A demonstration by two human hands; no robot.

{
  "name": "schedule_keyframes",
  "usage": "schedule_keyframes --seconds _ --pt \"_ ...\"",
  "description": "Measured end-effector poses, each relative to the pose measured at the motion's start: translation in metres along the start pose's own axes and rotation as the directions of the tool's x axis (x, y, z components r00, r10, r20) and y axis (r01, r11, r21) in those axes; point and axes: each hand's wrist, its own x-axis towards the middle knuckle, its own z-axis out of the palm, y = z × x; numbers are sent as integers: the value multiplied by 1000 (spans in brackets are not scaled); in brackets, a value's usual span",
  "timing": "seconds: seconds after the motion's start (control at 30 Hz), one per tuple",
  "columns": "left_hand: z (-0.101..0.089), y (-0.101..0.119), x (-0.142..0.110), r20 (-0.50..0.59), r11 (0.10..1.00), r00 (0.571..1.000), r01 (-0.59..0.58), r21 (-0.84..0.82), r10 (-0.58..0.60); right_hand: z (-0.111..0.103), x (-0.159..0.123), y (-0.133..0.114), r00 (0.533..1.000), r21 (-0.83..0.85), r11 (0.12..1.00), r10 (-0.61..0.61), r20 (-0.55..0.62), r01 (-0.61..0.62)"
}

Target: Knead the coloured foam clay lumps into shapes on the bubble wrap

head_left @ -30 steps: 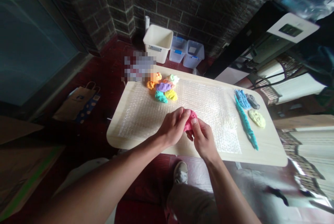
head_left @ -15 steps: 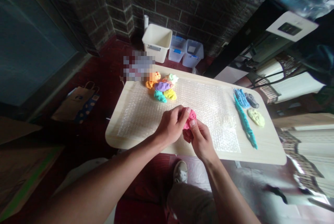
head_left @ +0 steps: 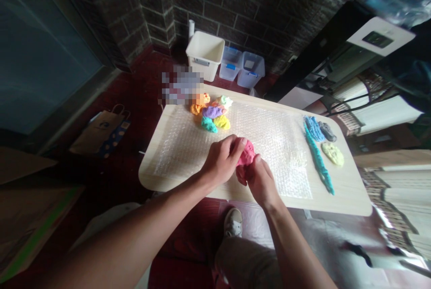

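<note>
A lump of pink modelling clay (head_left: 247, 152) is squeezed between my two hands above the near part of the table. My left hand (head_left: 221, 156) grips it from the left, thumb on top. My right hand (head_left: 260, 177) grips its lower right side, with the fingers curled beneath and partly hidden. Beyond my hands lies a cluster of clay lumps: orange (head_left: 198, 104), purple (head_left: 213, 111), teal (head_left: 209, 124), yellow (head_left: 222, 122) and pale green (head_left: 224, 100). At the table's right lie a long turquoise clay roll (head_left: 318, 159), blue clay (head_left: 314, 128), grey clay (head_left: 327, 132) and pale yellow clay (head_left: 332, 153).
Bubble wrap (head_left: 269, 141) covers much of the light wooden table (head_left: 353, 190). Behind the table, a white bin (head_left: 205, 53) and two clear plastic boxes (head_left: 251, 70) stand by the brick wall. A paper bag (head_left: 97, 132) sits on the floor at left.
More of the pink clay shows between my hands. My right thumb has shifted to the right along the lump, and the right hand has turned slightly. The view has moved a little.
</note>
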Motion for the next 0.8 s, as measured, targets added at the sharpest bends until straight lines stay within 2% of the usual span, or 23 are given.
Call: schedule_keyframes --seconds 0.2,0.43,0.57,0.67,0.8 --pt "1 2 -1 16 999 999 40 16 -40 0 -3 -8 999 -135 990 -44 11 45" --pt "3 2 1 8 999 1000 26 24 -27 3 -4 -12 994 -202 975 -100 -35 90" --pt "1 2 1 5 1000 1000 17 26 -17 0 -3 -9 996 -148 986 -77 -39 70" --pt "-1 0 0 1 1000 1000 14 14 -14 -2 -2 -8 999 -59 998 -30 9 31" --pt "-2 -1 1 21 1000 1000 -17 5 17 -2 -4 -12 997 -99 995 17 71 -10"
